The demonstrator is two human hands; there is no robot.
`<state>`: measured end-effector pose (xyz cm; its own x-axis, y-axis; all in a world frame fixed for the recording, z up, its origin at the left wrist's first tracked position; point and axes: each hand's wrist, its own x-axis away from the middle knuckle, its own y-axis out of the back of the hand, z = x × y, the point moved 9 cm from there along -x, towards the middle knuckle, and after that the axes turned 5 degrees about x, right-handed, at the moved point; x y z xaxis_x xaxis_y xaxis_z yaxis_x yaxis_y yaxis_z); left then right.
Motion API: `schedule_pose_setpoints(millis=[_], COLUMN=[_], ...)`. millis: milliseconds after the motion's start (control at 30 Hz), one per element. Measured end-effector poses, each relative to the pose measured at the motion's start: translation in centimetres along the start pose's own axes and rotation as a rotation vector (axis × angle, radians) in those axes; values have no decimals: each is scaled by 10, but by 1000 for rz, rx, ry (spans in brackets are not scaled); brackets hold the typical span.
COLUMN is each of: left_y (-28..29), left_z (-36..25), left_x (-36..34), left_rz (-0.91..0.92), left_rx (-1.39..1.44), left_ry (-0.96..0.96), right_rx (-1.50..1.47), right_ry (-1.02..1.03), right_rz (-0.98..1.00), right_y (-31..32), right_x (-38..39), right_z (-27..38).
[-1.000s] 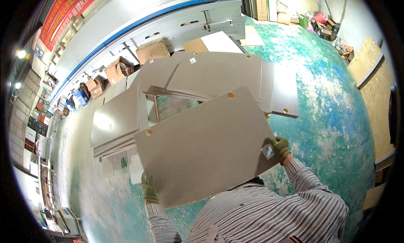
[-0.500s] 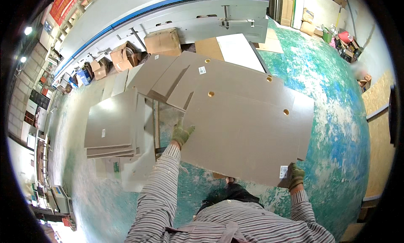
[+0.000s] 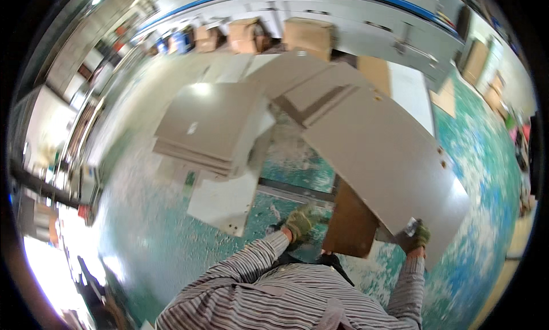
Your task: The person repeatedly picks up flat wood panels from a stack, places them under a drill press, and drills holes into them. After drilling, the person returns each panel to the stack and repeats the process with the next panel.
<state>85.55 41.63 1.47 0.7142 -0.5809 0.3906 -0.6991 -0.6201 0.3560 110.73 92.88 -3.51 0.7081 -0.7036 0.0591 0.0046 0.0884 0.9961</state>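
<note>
My right hand (image 3: 418, 238), in a green-brown work glove, grips the near corner of a large taupe panel (image 3: 400, 176) next to its white label. This panel slants across other taupe panels and has small round holes near its far right edge. My left hand (image 3: 300, 222), gloved the same way, is off the panel, above the floor in front of my body. It is somewhat blurred, with its fingers stretched out and nothing visible in them. A brown board (image 3: 350, 221) shows below the panel, between my hands.
A stack of taupe panels (image 3: 200, 121) lies to the left, over a white board (image 3: 220, 201). More panels (image 3: 297, 73) lie farther back. Cardboard boxes (image 3: 309, 36) stand along a long grey machine with a blue strip (image 3: 366, 16). The green floor is worn.
My left hand has let go of the panel's left edge and moved toward my body. The held panel has swung round to a slant, still in my right hand. The view has turned left.
</note>
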Motion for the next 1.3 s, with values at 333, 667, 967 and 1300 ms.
schedule_pose_setpoints(millis=[333,667,967,1300], left_y=[155,382,368,342], left_z=[98,202,268,175], left_x=[78,185,238,161], left_rz=[-60,-554,-663,-271], left_rx=[98,491,710,1685], left_ry=[40,156,324,-100], right_rx=[-560,-849,-823,31], right_ry=[-459,462,273,1262], right_rz=[-418,352,569,500], right_y=[129,67,49,-9], right_x=[12,80,56,242], right_z=[143,812,860,780])
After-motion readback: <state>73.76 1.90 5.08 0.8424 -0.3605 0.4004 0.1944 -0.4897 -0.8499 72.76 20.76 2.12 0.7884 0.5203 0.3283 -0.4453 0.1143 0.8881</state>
